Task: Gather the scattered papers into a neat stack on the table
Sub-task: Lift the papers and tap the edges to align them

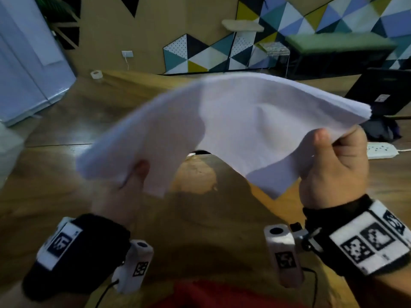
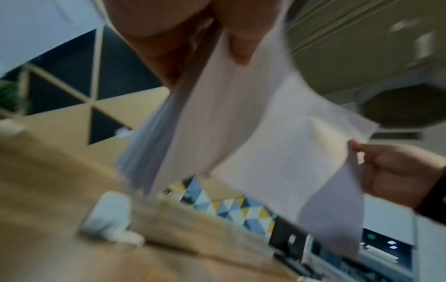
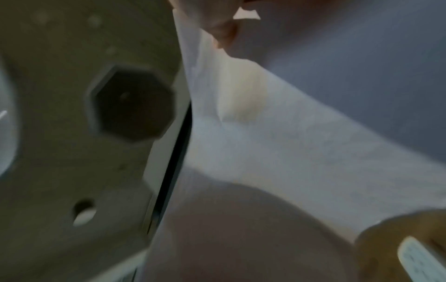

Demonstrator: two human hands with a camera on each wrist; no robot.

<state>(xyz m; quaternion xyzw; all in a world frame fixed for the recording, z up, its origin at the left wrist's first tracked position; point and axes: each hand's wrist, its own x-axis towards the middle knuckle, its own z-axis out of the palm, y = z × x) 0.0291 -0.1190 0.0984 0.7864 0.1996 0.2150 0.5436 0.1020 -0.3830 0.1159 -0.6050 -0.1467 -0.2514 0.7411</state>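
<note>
Both hands hold the papers (image 1: 233, 130) up in the air above the table (image 1: 200, 218): the right hand (image 1: 333, 170) pinches the near right edge between thumb and curled fingers, and the left hand (image 1: 131, 181) pinches the near left edge, its thumb on top and its fingers hidden under the sheets. From the left wrist view the papers (image 2: 241, 124) hang down from the left hand (image 2: 183, 38), while the right hand (image 2: 398, 171) grips their far corner. Lifted clear of the wood, the sheets arch upward in the middle, their edges uneven at the right corner. Beneath them lies a wooden table with a glossy wooden floor (image 1: 66, 130) beyond it, and the far wall (image 1: 289, 25) carries panels of coloured triangles. A roll of tape (image 1: 96, 74) sits on the floor at the far left, a white power strip (image 1: 381, 150) lies at the right just beyond the right hand, and a dark case (image 1: 382, 94) stands behind it. The raised papers block the middle of the table from sight. Motion blurs the left hand, and the right wrist view shows only blurred paper (image 3: 289, 143) and ceiling (image 3: 72, 133).
</note>
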